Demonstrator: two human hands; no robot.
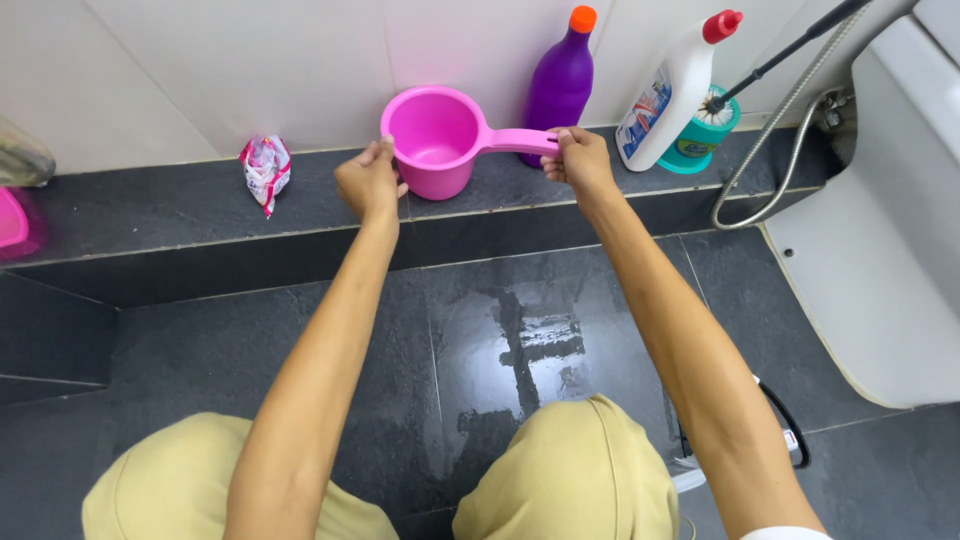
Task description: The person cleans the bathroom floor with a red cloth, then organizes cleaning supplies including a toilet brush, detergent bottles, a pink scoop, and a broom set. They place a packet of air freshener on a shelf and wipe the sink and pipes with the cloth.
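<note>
Far left: edge of a pink object (10, 220) on the dark stone ledge (150, 215), cut by the frame, contents not visible; a grey thing above it at the wall, too cropped to tell; ledge runs the full width under the white tiled wall (200, 70), front lip dropping to the wet dark floor tiles (530, 340); crumpled pink-and-white packet (265, 170) lies on the ledge, well apart from the hands, bare ledge on both sides of it; left hand (368, 182) pinches the near rim of the pink dipper (436, 140), fingers closed on the rim; dipper sits on the ledge near the wall, mouth tilted toward camera, inside looks empty, cannot tell if wet; its handle runs right; right hand (578, 158) is wrapped closed around the handle end; purple bottle with orange cap (562, 75) stands upright just behind the handle against the wall, capped, level not visible; white angled-neck bottle with red cap (672, 90) just right of the hand, leaning, tight room there; teal brush holder (700, 140) behind it with a dark-handled brush (780, 50) standing in it; metal hose (770, 160) loops down the ledge edge; white toilet (880, 230) fills the right side; floor between the knees (570, 470) and the ledge is open.
</note>
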